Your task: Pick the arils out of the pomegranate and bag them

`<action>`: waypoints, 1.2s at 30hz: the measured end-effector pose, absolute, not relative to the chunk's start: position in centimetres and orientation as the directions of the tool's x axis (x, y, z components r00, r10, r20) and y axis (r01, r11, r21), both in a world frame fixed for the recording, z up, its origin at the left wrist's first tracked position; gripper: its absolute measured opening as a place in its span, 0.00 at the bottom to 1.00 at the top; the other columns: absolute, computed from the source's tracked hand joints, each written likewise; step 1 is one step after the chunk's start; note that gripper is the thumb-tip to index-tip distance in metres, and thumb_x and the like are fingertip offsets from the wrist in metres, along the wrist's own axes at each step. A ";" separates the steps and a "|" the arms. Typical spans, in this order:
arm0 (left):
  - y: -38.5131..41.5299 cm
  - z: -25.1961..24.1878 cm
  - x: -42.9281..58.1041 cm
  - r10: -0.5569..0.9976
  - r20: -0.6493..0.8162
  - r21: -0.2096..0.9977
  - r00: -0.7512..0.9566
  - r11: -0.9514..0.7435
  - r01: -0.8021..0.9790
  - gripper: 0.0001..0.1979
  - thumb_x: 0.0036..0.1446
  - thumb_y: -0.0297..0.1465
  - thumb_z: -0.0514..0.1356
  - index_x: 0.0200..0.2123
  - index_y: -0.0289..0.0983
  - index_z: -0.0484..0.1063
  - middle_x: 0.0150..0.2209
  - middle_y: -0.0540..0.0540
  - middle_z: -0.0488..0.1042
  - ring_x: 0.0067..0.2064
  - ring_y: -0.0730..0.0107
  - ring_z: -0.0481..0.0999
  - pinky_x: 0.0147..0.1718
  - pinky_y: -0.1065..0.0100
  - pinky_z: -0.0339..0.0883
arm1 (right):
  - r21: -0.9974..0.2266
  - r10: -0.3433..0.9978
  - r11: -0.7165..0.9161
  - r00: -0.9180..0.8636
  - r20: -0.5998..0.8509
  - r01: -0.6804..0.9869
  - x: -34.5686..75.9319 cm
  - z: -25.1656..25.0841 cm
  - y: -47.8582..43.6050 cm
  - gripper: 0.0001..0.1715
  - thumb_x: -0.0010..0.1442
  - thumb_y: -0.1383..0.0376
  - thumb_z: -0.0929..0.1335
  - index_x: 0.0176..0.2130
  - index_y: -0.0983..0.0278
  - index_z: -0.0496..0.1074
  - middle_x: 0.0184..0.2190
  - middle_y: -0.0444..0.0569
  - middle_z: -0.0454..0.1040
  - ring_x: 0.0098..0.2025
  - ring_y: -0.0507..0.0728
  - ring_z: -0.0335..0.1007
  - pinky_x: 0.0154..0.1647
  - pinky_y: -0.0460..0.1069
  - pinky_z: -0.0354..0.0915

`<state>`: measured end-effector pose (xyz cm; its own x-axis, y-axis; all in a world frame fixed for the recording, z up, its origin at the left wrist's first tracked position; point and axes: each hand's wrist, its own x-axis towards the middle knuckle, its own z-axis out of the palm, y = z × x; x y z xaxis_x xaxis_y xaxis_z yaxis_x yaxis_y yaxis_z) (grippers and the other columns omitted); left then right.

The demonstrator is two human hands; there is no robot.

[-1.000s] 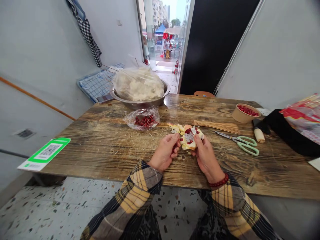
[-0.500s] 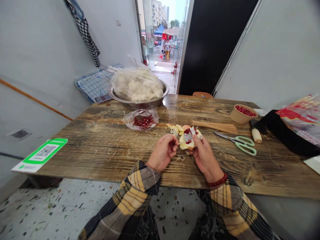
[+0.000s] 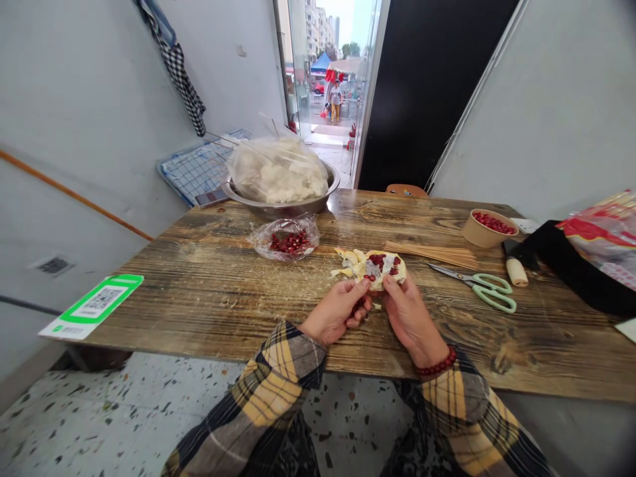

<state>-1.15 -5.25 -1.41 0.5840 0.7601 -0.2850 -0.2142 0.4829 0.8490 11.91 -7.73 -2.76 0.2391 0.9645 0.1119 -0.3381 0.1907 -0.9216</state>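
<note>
An opened piece of pomegranate [image 3: 381, 266], with pale rind and pith and dark red seeds, is gripped by my right hand [image 3: 408, 311] at its right side. My left hand [image 3: 342, 309] is closed, its thumb pressing at the near left edge of that piece; red seeds show partly inside its curled fingers. Bits of yellowish pomegranate peel [image 3: 349, 258] lie on the table just beyond. Farther off to the left, a clear plastic bag [image 3: 261, 240] lies open with loose pomegranate seeds [image 3: 291, 242] in it.
Right of my hands lie thin wooden sticks [image 3: 437, 254], green-handled scissors [image 3: 489, 291] and a wooden-handled tool [image 3: 517, 273]. A paper bowl [image 3: 479, 232] of red seeds stands behind them. At the back left, a metal basin [image 3: 278, 211] holds a bag of white stuff. A QR-code card [image 3: 97, 301] lies at the left edge.
My left hand has moved right, from beside the pomegranate piece to its near edge, with the thumb now on it. The view has shifted slightly.
</note>
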 end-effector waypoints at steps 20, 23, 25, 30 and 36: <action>-5.4 -1.1 -0.9 0.839 -0.273 0.872 0.471 0.423 -0.248 0.19 0.46 0.43 0.65 0.27 0.36 0.62 0.21 0.56 0.61 0.16 0.88 0.52 0.13 0.80 0.38 | -0.921 0.973 0.105 0.232 0.017 -0.374 11.8 -3.4 -7.4 0.23 0.53 0.53 0.71 0.47 0.59 0.72 0.43 0.47 0.74 0.34 0.53 0.65 0.27 0.45 0.60; -5.1 -1.1 -1.1 0.914 -0.239 0.904 0.329 0.333 -0.267 0.21 0.47 0.46 0.64 0.26 0.36 0.61 0.21 0.57 0.60 0.16 0.87 0.51 0.13 0.80 0.38 | -0.938 0.956 0.132 0.293 0.034 -0.321 11.9 -3.3 -7.5 0.25 0.52 0.54 0.72 0.48 0.59 0.71 0.44 0.48 0.74 0.35 0.53 0.66 0.27 0.45 0.60; -5.0 -1.1 -1.3 0.941 -0.202 0.912 0.271 0.282 -0.298 0.20 0.46 0.44 0.65 0.26 0.36 0.61 0.21 0.57 0.59 0.16 0.87 0.51 0.13 0.80 0.39 | -0.947 0.948 0.140 0.316 0.044 -0.289 11.9 -3.3 -7.5 0.26 0.52 0.54 0.72 0.49 0.60 0.71 0.45 0.48 0.75 0.36 0.53 0.68 0.27 0.45 0.61; -5.0 -0.6 -1.6 0.969 -0.119 0.901 0.217 0.197 -0.386 0.16 0.45 0.38 0.67 0.28 0.36 0.65 0.19 0.58 0.58 0.17 0.85 0.52 0.14 0.79 0.41 | -0.947 0.929 0.196 0.356 0.097 -0.254 11.9 -3.4 -7.4 0.24 0.53 0.56 0.72 0.48 0.60 0.70 0.45 0.47 0.76 0.40 0.54 0.70 0.34 0.47 0.65; -5.1 -0.5 -1.5 0.965 -0.110 0.934 0.239 0.183 -0.307 0.12 0.45 0.36 0.67 0.31 0.35 0.73 0.18 0.57 0.59 0.18 0.83 0.53 0.17 0.77 0.44 | -0.965 0.928 0.182 0.357 0.105 -0.187 11.8 -3.2 -7.5 0.22 0.52 0.56 0.72 0.46 0.60 0.71 0.43 0.47 0.76 0.40 0.56 0.70 0.35 0.49 0.66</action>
